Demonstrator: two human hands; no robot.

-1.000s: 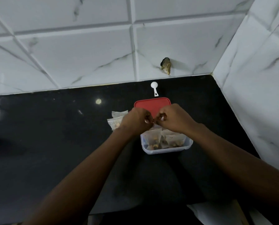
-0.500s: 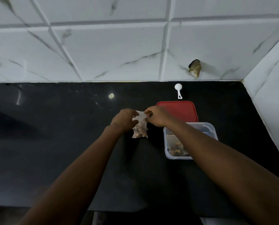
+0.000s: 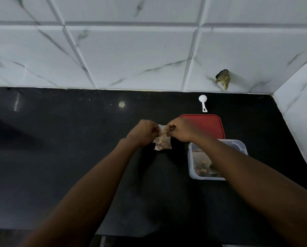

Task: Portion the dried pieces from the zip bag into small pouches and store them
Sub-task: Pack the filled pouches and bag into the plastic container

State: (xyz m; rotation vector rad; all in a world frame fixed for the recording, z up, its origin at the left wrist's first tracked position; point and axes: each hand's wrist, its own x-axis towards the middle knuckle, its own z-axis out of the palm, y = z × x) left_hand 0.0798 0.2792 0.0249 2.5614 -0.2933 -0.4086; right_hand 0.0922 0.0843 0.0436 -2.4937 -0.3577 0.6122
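KITCHEN CORNER: Over the black tabletop [image 3: 77, 148], toward its back edge and right of centre, my left grip [image 3: 145, 133] and right grip [image 3: 180, 130] each pinch the top of 1 small pouch [image 3: 162, 144], fingers curled, the 2 nearly touching. The pouch hangs below them with brown dried pieces bunched in its lower part, just left of the clear container [image 3: 191, 163]. That container stands near the right edge, brown contents showing through its wall. The red lid [image 3: 208, 125] lies flat behind the container, and the white scoop [image 3: 203, 102] lies behind that, close to the back edge. A thin pale strand crosses between the 2 grips; string or pouch edge, I cannot tell. This looks like the closing of 1 portion. To do it well I should keep the pouch upright, hold the pieces below the mouth and pull evenly from both sides so nothing spills, then set it in the container.
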